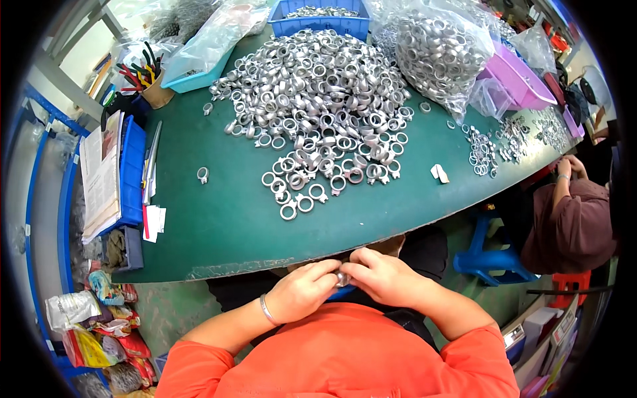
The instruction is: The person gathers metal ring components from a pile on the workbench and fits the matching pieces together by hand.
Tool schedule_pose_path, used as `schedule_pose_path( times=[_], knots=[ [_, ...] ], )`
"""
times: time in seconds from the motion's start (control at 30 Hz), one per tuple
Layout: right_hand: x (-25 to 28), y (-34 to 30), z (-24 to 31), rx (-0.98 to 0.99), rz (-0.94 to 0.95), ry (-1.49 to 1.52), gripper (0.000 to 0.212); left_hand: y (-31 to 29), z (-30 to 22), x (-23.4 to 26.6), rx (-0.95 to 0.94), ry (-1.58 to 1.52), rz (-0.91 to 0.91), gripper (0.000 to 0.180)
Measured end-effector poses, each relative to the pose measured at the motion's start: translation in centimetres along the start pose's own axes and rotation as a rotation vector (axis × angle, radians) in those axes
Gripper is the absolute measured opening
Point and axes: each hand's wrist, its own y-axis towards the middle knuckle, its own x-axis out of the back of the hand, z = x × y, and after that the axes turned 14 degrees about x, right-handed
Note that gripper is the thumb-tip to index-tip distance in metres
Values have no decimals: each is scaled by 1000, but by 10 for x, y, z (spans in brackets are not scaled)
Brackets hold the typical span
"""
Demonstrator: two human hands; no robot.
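Note:
My left hand (pixel 304 290) and my right hand (pixel 383 277) meet just below the front edge of the green table (pixel 219 219). Between their fingertips is a small silvery metal part (pixel 342 278), mostly covered by the fingers; it resembles the metal rings on the table. Both hands are closed on it. Beyond them spreads a large heap of silvery metal rings (pixel 325 93), each with a small lug, its loose front end nearest my hands. One single ring (pixel 203 175) lies apart to the left of the heap.
Far back are a blue bin (pixel 282 28) and a clear bag of rings (pixel 438 56). A pink tray (pixel 514 79) and flat rings (pixel 482 151) lie right, near a seated person (pixel 570 219). Pliers stand in a holder (pixel 158 93); a blue rack (pixel 133 166) holds papers.

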Motion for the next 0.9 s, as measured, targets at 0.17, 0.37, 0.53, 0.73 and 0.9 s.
schedule_pose_path(
  times=[0.17, 0.37, 0.53, 0.73, 0.9],
  knots=[
    [24, 19, -15, 109, -225, -332, 24, 24, 14, 27, 74, 296, -242, 56],
    [20, 61, -67, -192, -325, -731, 53, 69, 54, 39, 528, 351, -235, 116],
    [2, 48, -36, -174, -321, -628, 56, 51, 32, 5, 385, 271, -215, 112],
    [23, 24, -41, -113, -489, -317, 50, 49, 6, 17, 320, 170, -363, 63],
    [28, 26, -52, -147, -437, -361, 32, 23, 7, 22, 423, 199, -378, 48]
  ],
)
